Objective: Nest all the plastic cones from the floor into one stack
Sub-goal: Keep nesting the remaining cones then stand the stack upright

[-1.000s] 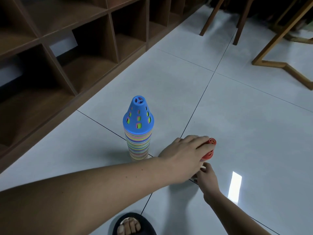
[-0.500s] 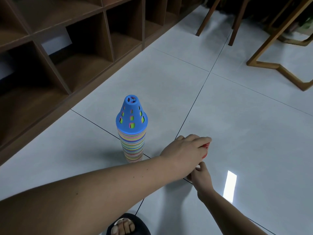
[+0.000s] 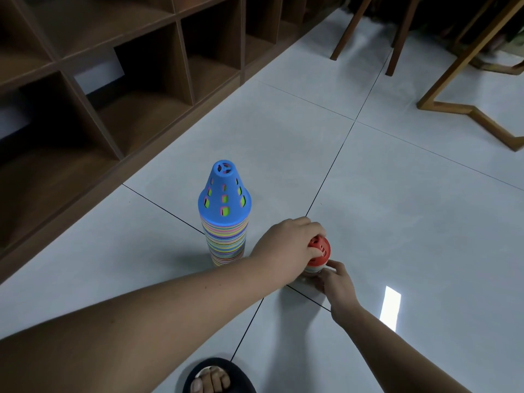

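Head view: just right of centre, the left hand (image 3: 286,251) curls its fingers over a red cone (image 3: 320,251) capping a short pile (image 3: 312,270) on the tiled floor (image 3: 397,208). The right hand (image 3: 337,282), below it, grips the pile's base with its fingertips. Just left, apart from both hands, stands a tall striped stack (image 3: 225,242) topped by a blue cone (image 3: 224,194). Wooden shelving (image 3: 113,89) fills the upper left; a slippered foot (image 3: 218,377) shows at the bottom edge.

Stack (image 3: 225,239) leftward; floor (image 3: 402,217) seemingly open
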`<state>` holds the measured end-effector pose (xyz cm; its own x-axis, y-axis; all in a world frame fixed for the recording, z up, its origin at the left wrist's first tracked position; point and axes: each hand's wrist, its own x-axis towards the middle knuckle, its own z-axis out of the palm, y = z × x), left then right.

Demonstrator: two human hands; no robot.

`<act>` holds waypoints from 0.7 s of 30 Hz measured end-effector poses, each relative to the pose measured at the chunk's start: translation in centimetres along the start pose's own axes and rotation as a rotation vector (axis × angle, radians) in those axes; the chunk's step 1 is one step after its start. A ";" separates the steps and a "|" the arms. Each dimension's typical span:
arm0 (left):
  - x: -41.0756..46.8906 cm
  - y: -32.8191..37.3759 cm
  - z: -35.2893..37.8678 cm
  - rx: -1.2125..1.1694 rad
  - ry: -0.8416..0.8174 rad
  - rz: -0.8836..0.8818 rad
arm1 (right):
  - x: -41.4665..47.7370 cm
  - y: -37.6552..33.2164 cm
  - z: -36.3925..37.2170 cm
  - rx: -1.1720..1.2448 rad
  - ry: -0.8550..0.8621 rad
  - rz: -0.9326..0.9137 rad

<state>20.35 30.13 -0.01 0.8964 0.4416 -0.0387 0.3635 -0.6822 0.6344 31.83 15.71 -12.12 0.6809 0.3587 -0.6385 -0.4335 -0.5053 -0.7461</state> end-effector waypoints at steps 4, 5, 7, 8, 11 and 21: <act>-0.6 -0.8 0.2 -0.131 0.044 -0.095 | 0.8 -0.5 -0.1 0.046 -0.078 0.058; -0.7 -0.8 0.2 -0.160 0.045 -0.110 | 0.6 -0.7 -0.1 0.056 -0.074 0.056; -1.0 -0.3 0.0 -0.210 0.053 -0.115 | 0.3 -0.9 -0.1 0.082 -0.061 0.038; -1.1 0.1 -0.3 -0.227 0.070 -0.099 | 0.1 -1.0 -0.1 0.098 -0.060 0.019; -1.6 2.2 -2.4 -0.240 0.125 -0.025 | -1.1 -2.2 0.4 0.112 -0.097 -0.069; -3.4 10.0 -17.3 -0.202 0.461 0.148 | -10.4 -13.8 1.4 0.195 -0.287 -0.365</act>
<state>16.55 31.87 19.88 0.7128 0.5909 0.3779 0.1442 -0.6507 0.7455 29.87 20.07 4.58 0.6308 0.6997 -0.3354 -0.3186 -0.1606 -0.9342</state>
